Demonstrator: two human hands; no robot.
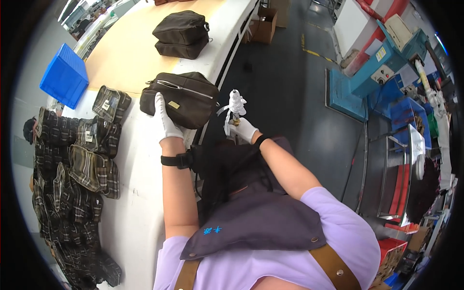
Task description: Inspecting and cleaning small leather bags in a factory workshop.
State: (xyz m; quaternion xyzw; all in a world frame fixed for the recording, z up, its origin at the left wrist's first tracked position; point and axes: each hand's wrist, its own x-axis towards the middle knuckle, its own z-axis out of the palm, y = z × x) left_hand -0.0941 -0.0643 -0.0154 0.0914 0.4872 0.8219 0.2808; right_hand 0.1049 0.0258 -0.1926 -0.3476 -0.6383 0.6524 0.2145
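Note:
A dark olive-brown shoulder bag (193, 104) with a silver zip and a small gold plate lies tilted at the table's right edge. My left hand (166, 121), in a white glove, grips its near left side. One long finger shows against the bag's front; the other fingers are mostly hidden. To the right of the bag, my gloved right hand (244, 129) is closed around a tool wrapped in white material (235, 106), with a dark tip pointing up and a brass-coloured fitting low down. I cannot make out the tool's kind. It is apart from the bag.
Another dark bag (181, 35) stands farther up the white table (137, 212). Several plaid pouches (94, 166) are piled along the left, below a blue bin (64, 76). A teal machine (382, 70) stands on the floor at right. A cardboard box (265, 25) sits beyond the table.

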